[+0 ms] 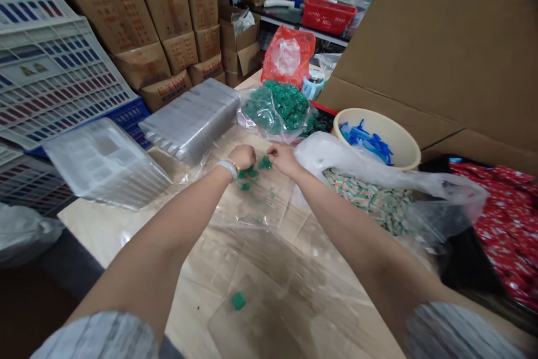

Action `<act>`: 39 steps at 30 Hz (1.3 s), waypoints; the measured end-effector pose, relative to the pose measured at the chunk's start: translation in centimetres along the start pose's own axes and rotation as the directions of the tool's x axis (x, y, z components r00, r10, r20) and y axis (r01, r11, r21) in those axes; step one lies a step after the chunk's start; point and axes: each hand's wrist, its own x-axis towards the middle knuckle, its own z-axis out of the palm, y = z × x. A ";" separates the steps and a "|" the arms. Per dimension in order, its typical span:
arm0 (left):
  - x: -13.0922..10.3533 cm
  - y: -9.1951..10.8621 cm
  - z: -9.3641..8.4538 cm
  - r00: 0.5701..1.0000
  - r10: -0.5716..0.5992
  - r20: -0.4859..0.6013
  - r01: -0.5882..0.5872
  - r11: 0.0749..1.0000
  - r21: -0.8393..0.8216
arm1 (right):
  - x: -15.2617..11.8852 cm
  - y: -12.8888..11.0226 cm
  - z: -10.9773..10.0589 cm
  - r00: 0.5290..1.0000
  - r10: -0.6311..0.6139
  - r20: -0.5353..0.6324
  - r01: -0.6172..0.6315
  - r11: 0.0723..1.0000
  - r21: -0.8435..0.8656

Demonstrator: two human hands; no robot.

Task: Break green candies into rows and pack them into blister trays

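Observation:
Both arms reach out over a wooden table (84,218). My left hand (242,157), with a pale band at the wrist, is closed beside several small green pieces (245,186). Facing it, my right hand (283,159) is pinched at the edge of another green piece (264,163). What either set of fingers holds is too small to make out. Clear plastic sheeting (256,208) lies under the hands. Beyond them sits a clear bag of green pieces (286,104). One green square (238,301) lies nearer, on a clear flat bag.
Stacked clear plastic sleeves (202,112) and divided trays (105,160) stand left. At right are a cream bowl (409,149) of blue items, a bag of striped pieces (374,196) and red packets (504,219). Cartons (117,17) and a red basket (328,14) stand behind.

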 end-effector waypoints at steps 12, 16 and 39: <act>-1.9 1.0 -2.8 0.930 -0.284 0.232 0.324 0.340 -0.883 | -1.5 -1.6 -1.3 0.993 0.115 -0.019 -0.094 0.891 0.444; -3.7 2.6 -2.5 0.884 -0.216 0.416 0.430 0.024 -0.902 | -3.9 -3.1 -3.6 0.971 0.070 0.227 -0.236 0.409 0.882; -19.6 4.4 -0.3 0.884 -0.111 0.453 0.467 0.215 -0.858 | -27.1 -9.7 -1.9 0.973 0.112 -0.202 -0.007 0.890 0.457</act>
